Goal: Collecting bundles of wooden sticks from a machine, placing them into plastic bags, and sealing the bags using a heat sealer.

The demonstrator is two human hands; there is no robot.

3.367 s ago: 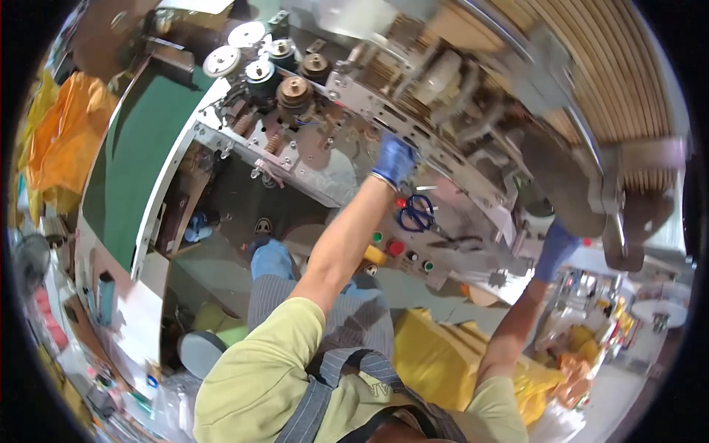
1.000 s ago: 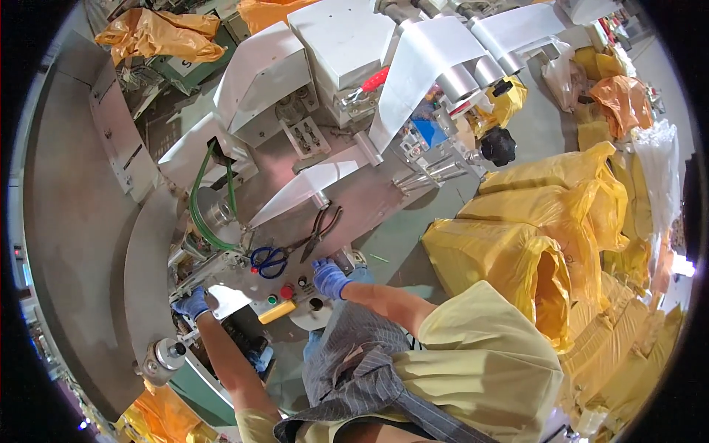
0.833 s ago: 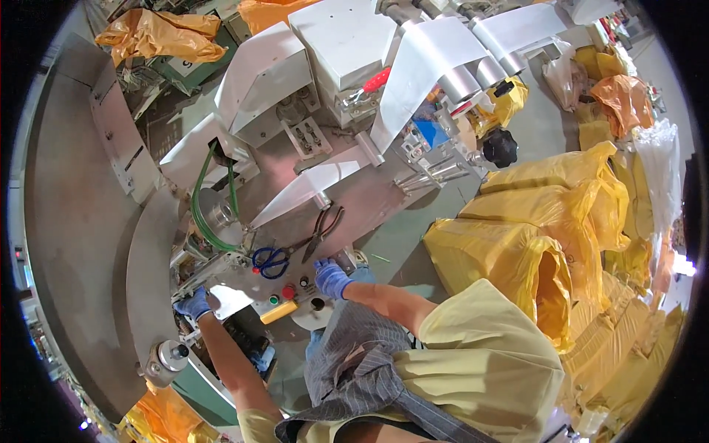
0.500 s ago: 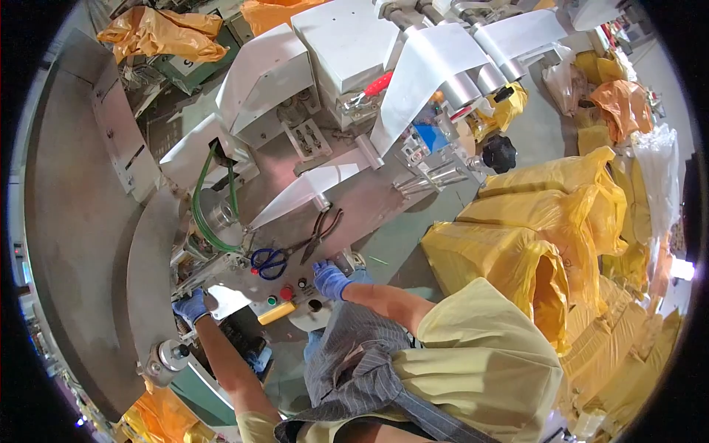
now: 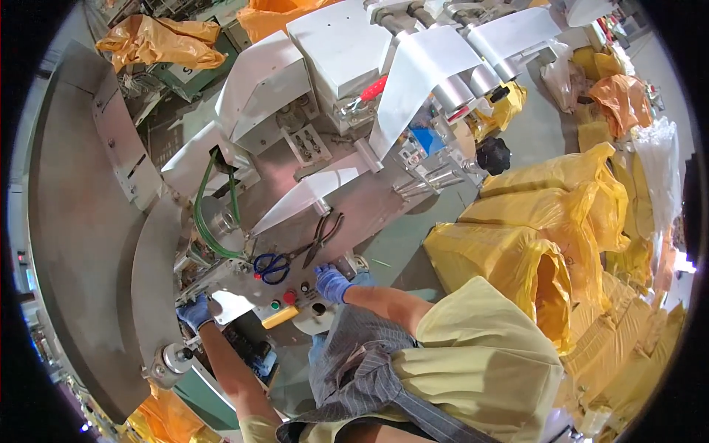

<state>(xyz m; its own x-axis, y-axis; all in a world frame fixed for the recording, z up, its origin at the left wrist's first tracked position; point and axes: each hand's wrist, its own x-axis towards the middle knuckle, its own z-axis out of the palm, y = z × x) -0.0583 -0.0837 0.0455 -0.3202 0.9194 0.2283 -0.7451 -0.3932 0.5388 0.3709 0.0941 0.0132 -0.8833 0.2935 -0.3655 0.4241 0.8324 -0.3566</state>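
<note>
My left hand point(image 5: 193, 313), in a blue-violet glove, reaches to the metal mechanism beside the curved grey chute point(image 5: 151, 273). Its fingers are closed at the front end of that mechanism, and whatever lies between them is too small to make out. At the front of the machine plate rests my right hand point(image 5: 333, 283), gloved alike, with its fingers curled in and nothing visible in them. Close to it are a red button point(image 5: 289, 297) and a green button point(image 5: 275, 305). Blue-handled scissors point(image 5: 273, 268) and dark pliers point(image 5: 322, 238) lie on the plate beyond.
White strip point(image 5: 310, 193) runs over metal rollers point(image 5: 453, 94) towards the mechanism. A green belt point(image 5: 199, 214) loops beside the chute. A yellow bar point(image 5: 281, 317) sits on the front edge. Large yellow-wrapped packages point(image 5: 491, 251) are stacked at the right. A black knob point(image 5: 493, 155) sticks out.
The whole view has shifted slightly. Both hands stay at the same spots on the machine, with their fingers much as before.
</note>
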